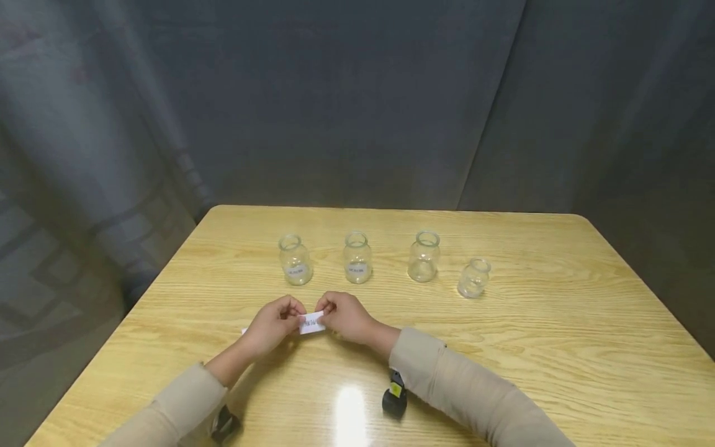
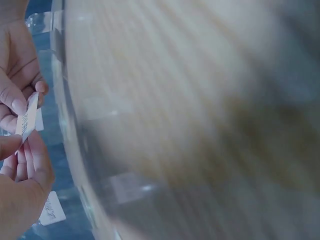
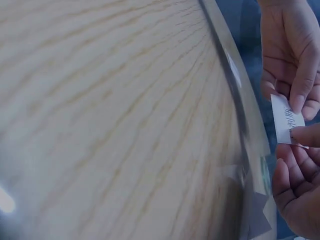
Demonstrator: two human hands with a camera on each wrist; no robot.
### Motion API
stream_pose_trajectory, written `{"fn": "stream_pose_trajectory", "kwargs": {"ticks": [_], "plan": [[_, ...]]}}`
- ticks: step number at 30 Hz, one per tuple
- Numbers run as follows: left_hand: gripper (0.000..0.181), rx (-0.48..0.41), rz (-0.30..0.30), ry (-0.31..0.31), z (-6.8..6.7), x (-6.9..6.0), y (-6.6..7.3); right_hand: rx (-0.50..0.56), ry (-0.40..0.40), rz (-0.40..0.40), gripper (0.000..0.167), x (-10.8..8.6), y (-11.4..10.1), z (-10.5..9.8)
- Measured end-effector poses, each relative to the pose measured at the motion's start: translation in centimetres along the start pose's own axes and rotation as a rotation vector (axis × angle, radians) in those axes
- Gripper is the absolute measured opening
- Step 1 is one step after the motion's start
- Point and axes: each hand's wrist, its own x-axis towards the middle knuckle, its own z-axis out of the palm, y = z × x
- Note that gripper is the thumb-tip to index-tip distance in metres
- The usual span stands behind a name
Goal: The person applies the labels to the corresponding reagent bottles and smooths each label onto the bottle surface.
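A small white paper label (image 1: 311, 323) with handwriting on it is stretched between both hands above the table. My left hand (image 1: 272, 326) pinches its left end between thumb and fingers, while my right hand (image 1: 347, 318) pinches the right end. Both wrist views show the label (image 2: 27, 119) held at each end by fingertips. Behind the hands stand two clear glass jars with white labels, a left jar (image 1: 292, 253) and a middle jar (image 1: 356, 253). Right of them are a jar without a visible label (image 1: 422, 256) and a smaller glass jar (image 1: 473, 277).
The wooden table (image 1: 558, 323) runs back to a grey curtain (image 1: 346, 105). A white paper corner (image 1: 244, 331) shows beside my left wrist. A black device (image 1: 395, 400) with a yellow sticker hangs under the right wrist, and another dark device (image 1: 225, 425) under the left.
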Motion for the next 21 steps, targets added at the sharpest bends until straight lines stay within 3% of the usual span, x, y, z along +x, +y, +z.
{"fn": "stream_pose_trajectory", "kwargs": {"ticks": [4, 12, 21], "plan": [[0.008, -0.032, 0.017, 0.009, 0.3, 0.4, 0.8, 0.088, 0.032, 0.02, 0.013, -0.2, 0.0, -0.6], [0.009, -0.141, 0.048, 0.007, 1.3, 1.6, 1.8, 0.098, 0.079, 0.054, 0.01, -0.7, 0.3, -2.3], [0.01, -0.2, 0.046, -0.014, 2.6, 2.2, 2.4, 0.267, 0.148, 0.064, 0.008, -1.1, 0.2, -3.5]]}}
